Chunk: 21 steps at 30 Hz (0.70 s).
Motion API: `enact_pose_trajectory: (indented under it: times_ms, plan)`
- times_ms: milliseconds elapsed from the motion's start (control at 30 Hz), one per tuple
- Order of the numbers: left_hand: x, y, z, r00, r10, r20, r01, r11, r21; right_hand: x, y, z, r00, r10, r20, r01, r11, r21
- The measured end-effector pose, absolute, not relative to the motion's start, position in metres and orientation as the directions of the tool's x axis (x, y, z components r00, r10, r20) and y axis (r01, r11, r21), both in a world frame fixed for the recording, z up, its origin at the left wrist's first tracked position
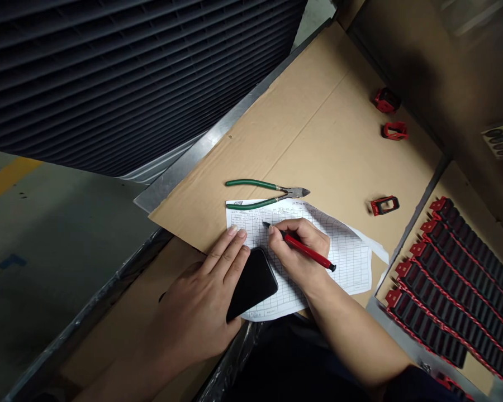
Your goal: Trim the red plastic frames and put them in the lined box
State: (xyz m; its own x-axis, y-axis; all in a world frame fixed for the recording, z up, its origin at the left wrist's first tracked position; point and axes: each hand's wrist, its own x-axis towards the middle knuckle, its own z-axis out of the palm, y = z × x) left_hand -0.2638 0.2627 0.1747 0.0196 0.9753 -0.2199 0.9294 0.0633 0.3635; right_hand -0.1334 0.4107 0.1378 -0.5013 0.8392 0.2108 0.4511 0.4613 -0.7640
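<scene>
A printed form with a grid (343, 251) lies on the cardboard, its right edge curling up. My right hand (302, 248) is closed around a red pen (308, 250), whose dark tip points at the upper left rows of the form. My left hand (205, 296) rests with fingers stretched out, fingertips on the form's left side. Between its fingers and thumb lies a black smartphone (255, 283), screen up and partly covered by the hand. Just above, green-handled cutting pliers (291, 193) lie with handles spread, one handle over the form's top edge.
Three red-and-black plastic parts, one of them a frame (385, 205), sit on the cardboard sheet (293, 123). Rows of similar parts (456, 279) fill the right side. A dark slatted stack (129, 72) stands at upper left, beside the metal table edge (167, 192).
</scene>
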Motion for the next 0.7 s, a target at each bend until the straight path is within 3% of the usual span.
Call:
enact_pose_trajectory:
  times_ms: [700]
  plan:
    - [-0.2619,0.2636,0.1755,0.004,0.977,-0.212,0.924,0.077,0.374,-0.1303,0.4106,0.1365,-0.458,0.868,0.192,0.48,0.424,-0.768]
